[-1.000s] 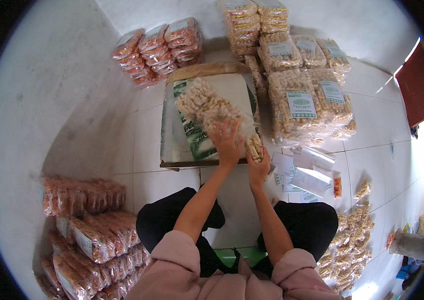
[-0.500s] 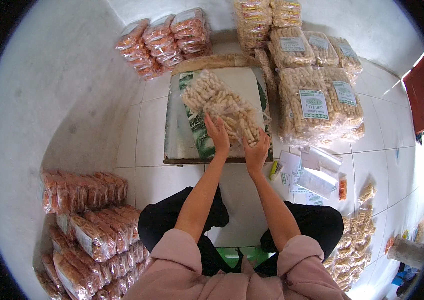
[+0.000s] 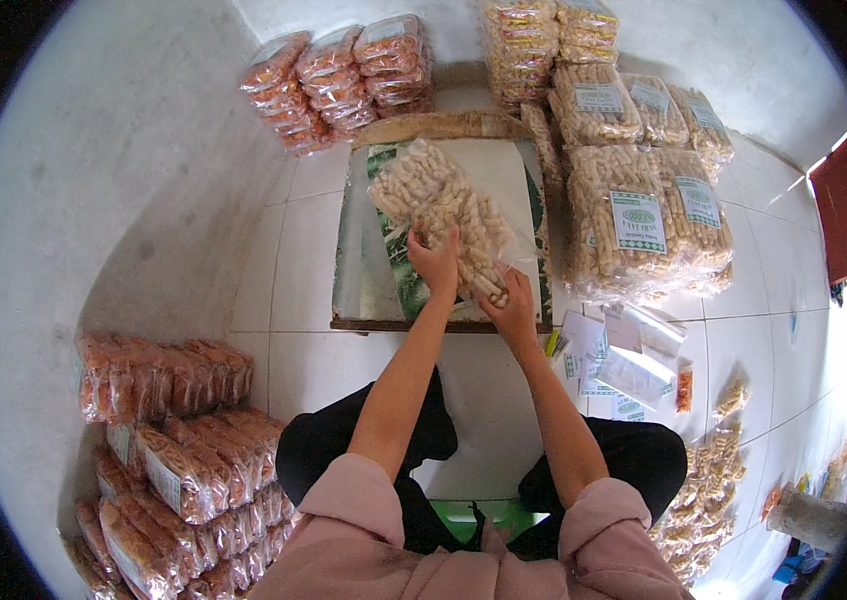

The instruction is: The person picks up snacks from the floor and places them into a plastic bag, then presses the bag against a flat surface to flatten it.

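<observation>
A clear plastic bag of pale, stick-shaped crackers [image 3: 454, 208] lies slantwise on a low table [image 3: 352, 262]. Whether it is a single bag or two overlapping ones, I cannot tell. My left hand [image 3: 436, 264] is closed round its left side, the thumb pressed on top of the plastic. At the near right end, my right hand [image 3: 512, 308] grips the lower corner with bent fingers. Loose clear film sticks out beside the crackers, above my right hand. The undersides of both hands are hidden.
Stacked bags of pale crackers [image 3: 619, 215] stand close right of the table. Reddish-brown packs are piled behind left [image 3: 334, 75] and near left [image 3: 194, 450]. Printed labels and plastic sleeves [image 3: 634, 360] lie on the tiles, near an orange packet [image 3: 684, 391]. Small cracker bags [image 3: 709, 490] lie at near right.
My left hand has gone from lying spread on the bag to gripping its side. The bag's near part has shifted left and straightened. My right hand now grips its lower corner.
</observation>
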`<state>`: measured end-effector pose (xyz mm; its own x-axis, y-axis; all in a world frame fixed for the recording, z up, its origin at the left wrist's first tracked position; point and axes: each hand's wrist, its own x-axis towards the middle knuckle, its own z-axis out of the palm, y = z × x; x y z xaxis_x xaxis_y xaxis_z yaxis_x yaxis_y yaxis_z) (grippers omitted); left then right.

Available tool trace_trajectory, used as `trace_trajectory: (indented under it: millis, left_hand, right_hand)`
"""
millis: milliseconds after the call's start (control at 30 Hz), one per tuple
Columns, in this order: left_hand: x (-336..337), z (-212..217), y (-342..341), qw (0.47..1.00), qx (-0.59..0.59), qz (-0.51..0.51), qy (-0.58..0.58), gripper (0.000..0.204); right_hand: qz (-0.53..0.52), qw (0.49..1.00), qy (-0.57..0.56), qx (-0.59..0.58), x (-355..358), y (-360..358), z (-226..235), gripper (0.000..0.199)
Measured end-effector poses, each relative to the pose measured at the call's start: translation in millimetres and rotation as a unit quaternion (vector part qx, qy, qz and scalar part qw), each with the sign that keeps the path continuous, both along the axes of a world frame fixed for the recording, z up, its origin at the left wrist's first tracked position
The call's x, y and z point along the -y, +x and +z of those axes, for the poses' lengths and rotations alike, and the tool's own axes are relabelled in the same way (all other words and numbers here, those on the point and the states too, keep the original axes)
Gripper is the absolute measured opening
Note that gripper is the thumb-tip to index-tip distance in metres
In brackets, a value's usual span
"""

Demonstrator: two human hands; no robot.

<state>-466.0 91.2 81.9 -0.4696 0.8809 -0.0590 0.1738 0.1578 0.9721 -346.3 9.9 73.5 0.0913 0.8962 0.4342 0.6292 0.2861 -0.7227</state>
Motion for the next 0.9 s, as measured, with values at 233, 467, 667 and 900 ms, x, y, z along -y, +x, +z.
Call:
trace_trajectory:
  millis: [233,467,667,900]
  left_hand:
    - [-15,19,6,0.974,-0.093,0.015,-0.205,0.089]
    - [-13,-5,-15,0.982,-0.117,-0.003,-0.146,0.083]
    - [-11,-1,-8,0.979,-0.134,-0.050,-0.143,0.081]
    - [-9,-6,-20,0.983,-0.131,-0.064,-0.110,0.081]
  right_hand:
    - [0.053,0.982,-0.093,-0.156,-6,23,-5,0.052]
    - [0.094,0.827,-0.262,-0.489,-8,9,15,0.038]
    - [0.029,0.887,-0.255,-0.383,-19,9,18,0.040]
    - [-0.122,0.989,0.077,-0.015,-14,-14,12,0.043]
